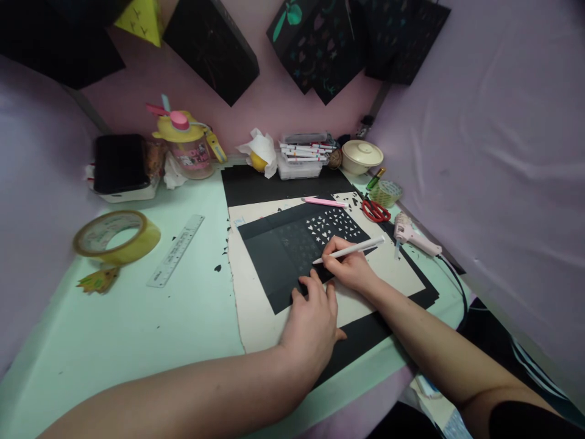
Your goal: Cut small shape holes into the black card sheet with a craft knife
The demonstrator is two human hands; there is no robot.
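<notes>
My right hand [351, 266] is closed around a white pen [359, 247], whose tip points down-left onto a black paper sheet [265, 268]. Several small heart, star and triangle shapes are cut through the sheet's upper right part [329, 227], showing white beneath; faint outlines cover its middle. With fingers spread, my left hand [313, 314] lies on the sheet's lower edge, just below the pen tip. Under the sheet is a larger cream paper [258, 332]. A pink pen-shaped tool [325, 202] rests along the upper edge, near loose black scraps.
Red-handled scissors [375, 211], a patterned tape roll [386, 192] and a glue gun [415, 235] with a cord lie right. A clear ruler [177, 251] and a big tape roll [116, 236] lie left. Behind stand a drink bottle [189, 152], a marker box [299, 166] and a lidded bowl [362, 157].
</notes>
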